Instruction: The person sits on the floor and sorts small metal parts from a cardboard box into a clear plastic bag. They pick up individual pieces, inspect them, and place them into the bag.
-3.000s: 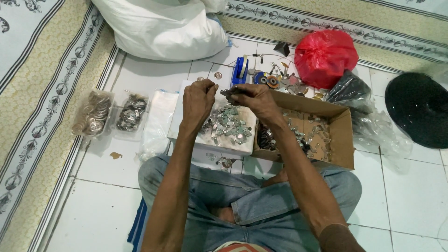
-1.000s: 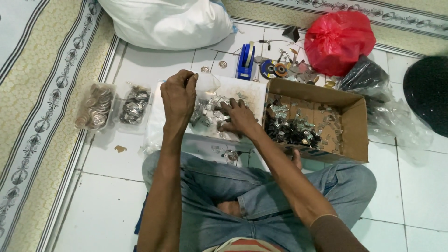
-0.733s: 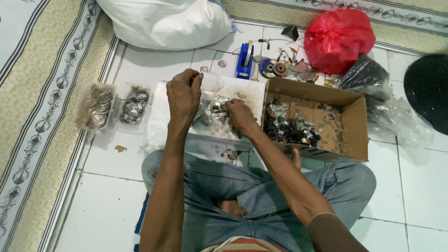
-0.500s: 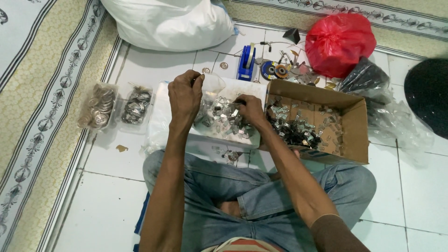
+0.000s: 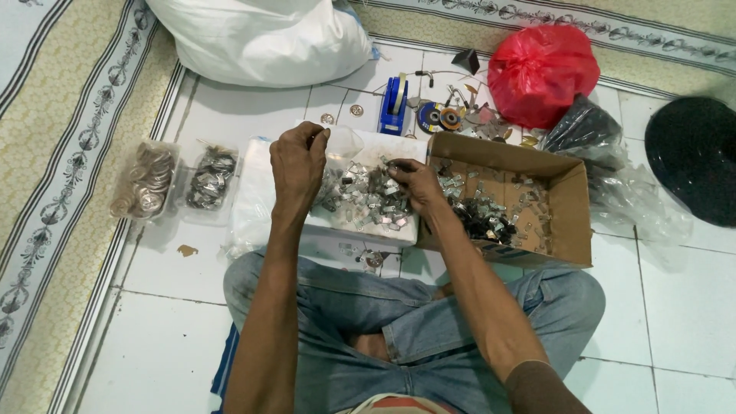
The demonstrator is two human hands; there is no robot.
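The person sits cross-legged on the white tiled floor (image 5: 153, 337), with a shallow white tray (image 5: 399, 230) just beyond the knees, within easy reach of both arms. A heap of small silvery metal clips (image 5: 366, 198) lies in that tray. The right hand (image 5: 418, 185) rests on the heap's right edge, fingers curled down among the clips as if picking some out; whether they pinch one cannot be told. The left hand (image 5: 297, 162) is raised over the tray's left end, fingers bunched closed around something too small to make out. Touching the tray's right side is an open cardboard box (image 5: 567, 207) holding more clips, some dark. Left of the tray lie two clear bags (image 5: 178, 182) of sorted metal parts; behind it stand a blue tool (image 5: 395, 98), a red plastic bag (image 5: 543, 70) and a white sack (image 5: 264, 38).
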